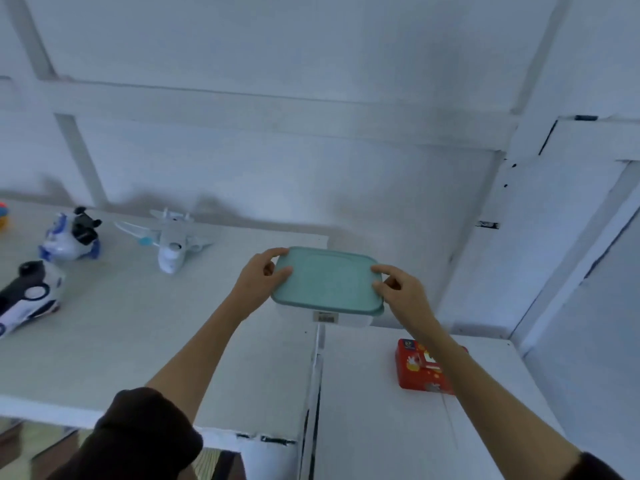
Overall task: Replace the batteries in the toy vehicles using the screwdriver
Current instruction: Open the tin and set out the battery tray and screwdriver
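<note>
A clear plastic box with a green lid [327, 280] sits at the back of the white table, over the seam between two tabletops. My left hand [261, 280] grips the lid's left edge, thumb on top. My right hand [401, 292] grips its right edge. A white toy airplane [168, 239] lies to the left. Further left stand a white and blue toy vehicle [71, 237] and a black and white toy car [27, 297]. No screwdriver or batteries show.
A red printed box [420, 367] lies on the right tabletop, partly under my right forearm. The seam between the tabletops [317, 375] runs toward me. A white wall stands close behind, and a white panel rises at the right.
</note>
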### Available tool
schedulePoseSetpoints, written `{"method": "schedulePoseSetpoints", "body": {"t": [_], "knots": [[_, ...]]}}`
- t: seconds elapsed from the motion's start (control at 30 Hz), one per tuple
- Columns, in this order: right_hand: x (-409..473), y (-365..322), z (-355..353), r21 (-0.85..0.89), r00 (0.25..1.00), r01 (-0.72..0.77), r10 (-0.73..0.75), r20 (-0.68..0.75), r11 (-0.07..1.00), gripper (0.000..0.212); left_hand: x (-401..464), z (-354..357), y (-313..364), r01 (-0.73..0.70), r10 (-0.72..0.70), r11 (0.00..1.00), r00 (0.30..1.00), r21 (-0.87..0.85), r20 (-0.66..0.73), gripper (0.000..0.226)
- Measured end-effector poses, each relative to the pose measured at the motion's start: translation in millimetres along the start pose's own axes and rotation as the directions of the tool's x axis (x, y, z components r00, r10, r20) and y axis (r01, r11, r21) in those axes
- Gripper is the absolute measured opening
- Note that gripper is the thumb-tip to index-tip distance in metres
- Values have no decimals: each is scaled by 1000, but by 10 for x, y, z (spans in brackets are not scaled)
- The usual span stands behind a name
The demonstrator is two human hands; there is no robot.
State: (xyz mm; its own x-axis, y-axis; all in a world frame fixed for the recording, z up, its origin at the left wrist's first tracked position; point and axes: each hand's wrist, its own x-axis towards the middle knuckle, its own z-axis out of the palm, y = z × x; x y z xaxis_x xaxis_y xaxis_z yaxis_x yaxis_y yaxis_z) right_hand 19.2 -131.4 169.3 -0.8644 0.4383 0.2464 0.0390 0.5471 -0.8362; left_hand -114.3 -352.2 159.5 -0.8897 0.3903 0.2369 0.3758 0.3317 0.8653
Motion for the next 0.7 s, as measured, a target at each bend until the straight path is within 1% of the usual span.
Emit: {"method": "schedulePoseSetpoints", "body": {"t": [0.17, 0.3, 0.47, 0.7], "knots": [[-8, -303, 971, 30, 999, -40, 39, 34, 999, 28, 51, -835, -537, 27, -31, 995, 999, 93, 33, 30], [-20, -475, 1431, 13, 997, -72, 71, 35, 997, 26, 27, -1222, -837, 41, -47, 994, 997, 100, 58, 31], [-103, -567, 1752, -1, 995, -98, 98, 12, 995, 26, 45, -1441, -1118, 39, -55, 991, 990, 127, 126, 34], [-157, -549, 1861, -11, 992, -125, 125, 2, 992, 24, 59, -1487, -1283, 30, -53, 991, 982, 129, 180, 38]]}}
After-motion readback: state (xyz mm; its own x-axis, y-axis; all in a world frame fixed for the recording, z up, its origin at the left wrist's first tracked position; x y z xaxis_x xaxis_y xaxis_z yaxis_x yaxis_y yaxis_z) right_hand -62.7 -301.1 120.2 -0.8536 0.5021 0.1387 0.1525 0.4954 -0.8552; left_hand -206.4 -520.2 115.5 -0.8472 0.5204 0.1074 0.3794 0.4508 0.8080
